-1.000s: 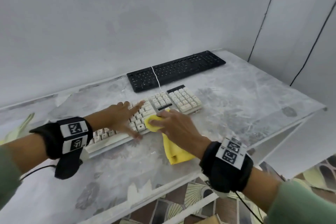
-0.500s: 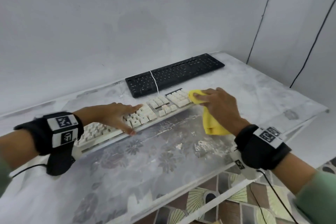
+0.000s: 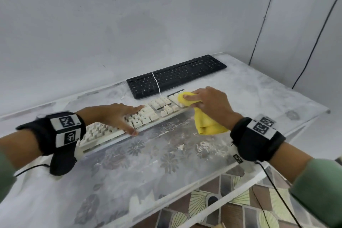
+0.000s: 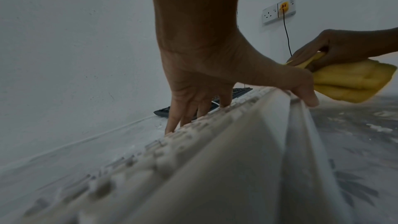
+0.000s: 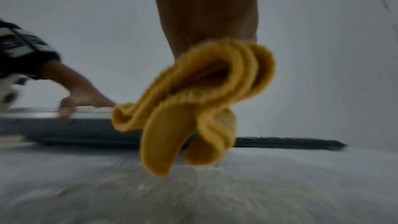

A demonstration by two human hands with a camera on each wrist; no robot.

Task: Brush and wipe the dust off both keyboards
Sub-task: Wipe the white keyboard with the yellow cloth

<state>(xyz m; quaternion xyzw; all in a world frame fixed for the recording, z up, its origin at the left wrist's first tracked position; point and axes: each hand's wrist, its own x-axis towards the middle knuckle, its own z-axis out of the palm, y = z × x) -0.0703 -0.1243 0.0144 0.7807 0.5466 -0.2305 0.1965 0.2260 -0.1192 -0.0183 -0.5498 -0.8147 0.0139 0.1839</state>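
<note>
Key legends unreadable. Left hand (image 3: 112,116), fingers spread, presses white keyboard (image 3: 148,116); right hand (image 3: 212,105) pinches yellow cloth (image 3: 205,122) at its 3 o'clock end.

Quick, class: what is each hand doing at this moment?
Left hand: open, fingers spread flat on the white keyboard.
Right hand: closed, grip on the yellow cloth.

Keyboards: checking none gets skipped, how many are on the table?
2: the beige keyboard under both hands, and the black keyboard behind it, by the wall.
</note>
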